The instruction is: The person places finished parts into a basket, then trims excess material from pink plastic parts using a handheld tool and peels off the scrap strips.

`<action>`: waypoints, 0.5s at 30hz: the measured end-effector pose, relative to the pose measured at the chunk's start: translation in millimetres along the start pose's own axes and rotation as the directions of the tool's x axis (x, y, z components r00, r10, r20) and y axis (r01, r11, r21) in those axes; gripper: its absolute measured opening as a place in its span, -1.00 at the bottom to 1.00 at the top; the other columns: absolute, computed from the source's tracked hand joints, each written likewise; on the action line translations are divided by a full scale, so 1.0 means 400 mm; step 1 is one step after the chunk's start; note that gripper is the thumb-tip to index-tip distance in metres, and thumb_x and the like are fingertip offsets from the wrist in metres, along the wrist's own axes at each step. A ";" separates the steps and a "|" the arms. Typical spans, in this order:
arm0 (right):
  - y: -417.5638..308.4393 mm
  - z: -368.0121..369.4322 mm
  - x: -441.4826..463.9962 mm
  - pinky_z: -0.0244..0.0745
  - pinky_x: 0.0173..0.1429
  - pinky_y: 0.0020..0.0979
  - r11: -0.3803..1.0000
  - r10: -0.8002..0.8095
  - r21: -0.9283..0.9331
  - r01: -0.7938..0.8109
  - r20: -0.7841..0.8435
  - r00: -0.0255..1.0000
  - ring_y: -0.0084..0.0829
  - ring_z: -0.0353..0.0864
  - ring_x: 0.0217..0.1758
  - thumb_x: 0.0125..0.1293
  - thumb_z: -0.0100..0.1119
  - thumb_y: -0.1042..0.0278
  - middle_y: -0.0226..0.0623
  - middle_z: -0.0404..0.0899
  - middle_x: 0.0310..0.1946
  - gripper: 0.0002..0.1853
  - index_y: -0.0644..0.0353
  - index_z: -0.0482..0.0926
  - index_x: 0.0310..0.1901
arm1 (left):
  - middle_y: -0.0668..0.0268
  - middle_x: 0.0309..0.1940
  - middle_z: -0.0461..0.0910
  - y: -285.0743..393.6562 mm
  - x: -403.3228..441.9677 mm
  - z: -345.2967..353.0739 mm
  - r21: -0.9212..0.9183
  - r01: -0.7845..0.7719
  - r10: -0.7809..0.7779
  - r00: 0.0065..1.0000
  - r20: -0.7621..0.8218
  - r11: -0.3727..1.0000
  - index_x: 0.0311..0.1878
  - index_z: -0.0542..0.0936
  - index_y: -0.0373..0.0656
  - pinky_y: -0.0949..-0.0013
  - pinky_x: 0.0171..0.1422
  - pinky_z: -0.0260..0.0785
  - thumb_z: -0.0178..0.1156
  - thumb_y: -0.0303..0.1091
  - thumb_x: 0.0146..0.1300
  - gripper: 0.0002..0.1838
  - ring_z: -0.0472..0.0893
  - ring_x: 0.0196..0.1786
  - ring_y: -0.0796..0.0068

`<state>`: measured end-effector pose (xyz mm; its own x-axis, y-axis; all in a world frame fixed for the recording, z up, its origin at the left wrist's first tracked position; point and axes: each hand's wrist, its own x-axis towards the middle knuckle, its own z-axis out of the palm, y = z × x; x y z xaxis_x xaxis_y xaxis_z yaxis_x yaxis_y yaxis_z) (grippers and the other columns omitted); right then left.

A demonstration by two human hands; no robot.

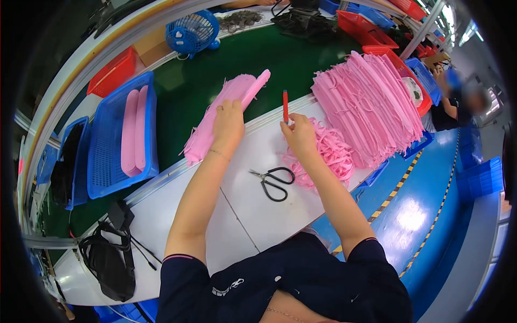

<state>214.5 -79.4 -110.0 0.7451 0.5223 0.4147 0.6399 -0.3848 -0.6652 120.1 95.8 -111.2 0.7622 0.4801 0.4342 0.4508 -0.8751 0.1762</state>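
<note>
Two points of contact show from my remote station. The left hand (230, 124) lies over the pink bundle (212, 118), fingers bent onto its upper face; whether the thumb pinches beneath, I cannot tell. The bundle rests aslant on the green surface (285, 54), its lower end near the metal edging (164, 180). The right hand (301, 134) grips a slim red tool (285, 106) between thumb and fingers, apart from the bundle and beside the heap of pink ribbons (329, 148). Black-handled scissors (277, 183) lie on the white surface (242, 210), touched by neither hand. For sound handling, I judge that even pressure from the left hand would best hold the layers aligned, with the tool's dark end directed away from it. Loose ribbons could snag; I would hold the right hand slightly raised.
</note>
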 end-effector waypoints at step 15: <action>-0.040 -0.205 0.008 0.20 -0.59 -0.62 0.054 0.325 0.854 -0.517 0.475 0.818 -0.63 0.39 -0.52 0.15 0.16 0.56 -0.32 0.52 -0.39 -0.84 0.30 0.53 -0.20 | 0.28 -0.01 0.53 0.102 -0.213 -0.350 -0.638 0.605 0.090 0.755 0.649 -0.475 0.27 0.34 -0.23 0.44 0.07 0.41 0.26 -0.56 0.04 -0.34 0.54 -0.04 0.54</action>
<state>222.1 -134.0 -47.0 0.7281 0.6636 -0.1716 -0.5111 0.3588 -0.7811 8.7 10.4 -17.4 0.9179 0.3236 -0.2297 -0.0493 0.6672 0.7432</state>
